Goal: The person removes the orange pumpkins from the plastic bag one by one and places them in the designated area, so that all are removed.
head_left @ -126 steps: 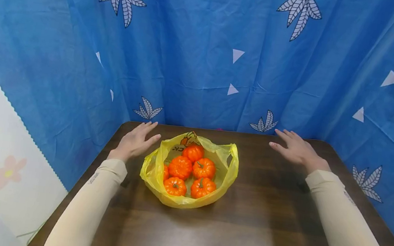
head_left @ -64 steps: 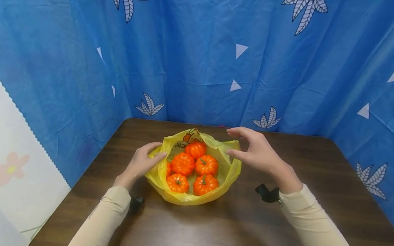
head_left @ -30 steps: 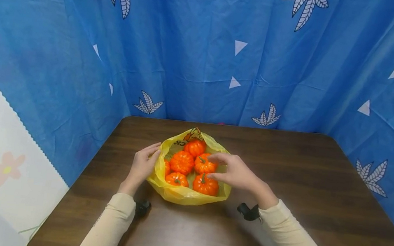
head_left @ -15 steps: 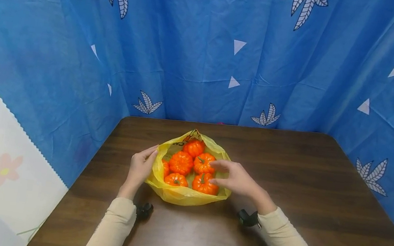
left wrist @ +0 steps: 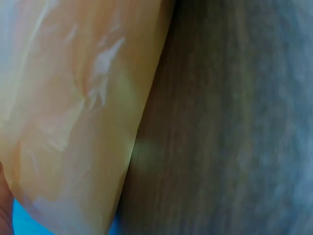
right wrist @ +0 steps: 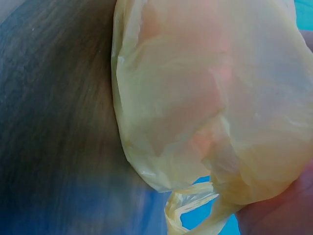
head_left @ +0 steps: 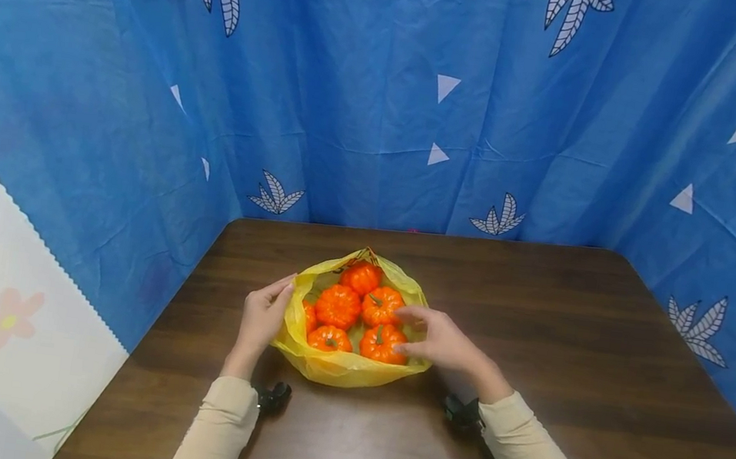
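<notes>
1. Grip, left hand (head_left: 261,318): thumb and fingertips drawn together, pinching the left rim of a yellow bag (head_left: 337,372).
2. Grip, right hand (head_left: 451,343): fingers and thumb spread over the bag's right rim; pumpkin contact cannot be told.
3. Bag: thin, crinkled, translucent plastic, resting on the wood-grained table (head_left: 537,322).
4. Contents: pumpkins (head_left: 338,305), orange, glossy, rounded, ribbed (some stems visible).
5. Orientation: mouth upward; longer axis left to right.

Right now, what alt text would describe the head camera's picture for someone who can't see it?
A person's left hand pinches the rim of an open yellow bag of orange pumpkins on a wooden table; the right hand curves over the opposite side. A blue curtain hangs behind.
</notes>
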`<act>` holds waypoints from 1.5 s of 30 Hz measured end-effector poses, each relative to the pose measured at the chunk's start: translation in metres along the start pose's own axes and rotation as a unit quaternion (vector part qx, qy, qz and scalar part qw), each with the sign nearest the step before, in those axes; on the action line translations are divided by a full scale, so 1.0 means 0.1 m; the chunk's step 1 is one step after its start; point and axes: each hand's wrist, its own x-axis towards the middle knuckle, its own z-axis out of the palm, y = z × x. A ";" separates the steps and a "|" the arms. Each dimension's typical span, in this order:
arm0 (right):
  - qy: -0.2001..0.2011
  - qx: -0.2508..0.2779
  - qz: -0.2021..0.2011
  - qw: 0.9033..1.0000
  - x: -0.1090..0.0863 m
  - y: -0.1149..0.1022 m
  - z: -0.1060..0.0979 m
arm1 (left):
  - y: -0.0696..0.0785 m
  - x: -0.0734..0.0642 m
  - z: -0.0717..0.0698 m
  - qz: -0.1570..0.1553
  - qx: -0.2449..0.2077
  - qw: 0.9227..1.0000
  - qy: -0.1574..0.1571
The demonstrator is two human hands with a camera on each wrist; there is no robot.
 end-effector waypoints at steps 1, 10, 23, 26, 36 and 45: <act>-0.004 0.001 -0.002 1.000 0.00 0.01 0.00 | 0.00 -0.01 0.00 -0.001 -0.001 1.000 0.000; -0.019 0.003 -0.003 1.000 -0.01 0.08 0.04 | -0.03 -0.01 0.09 0.023 -0.015 1.000 0.014; -0.037 0.006 0.004 0.999 -0.01 0.12 0.07 | -0.04 -0.06 0.11 0.011 -0.017 1.000 0.024; -0.040 -0.003 -0.001 0.999 -0.01 0.10 0.07 | -0.04 -0.08 0.10 0.009 -0.017 0.999 0.027; -0.048 -0.019 -0.019 0.999 0.00 0.13 0.10 | -0.06 -0.11 0.07 0.020 -0.008 0.999 0.042; -0.064 -0.045 -0.027 0.997 0.01 0.17 0.11 | -0.07 -0.16 0.07 0.014 -0.001 0.999 0.045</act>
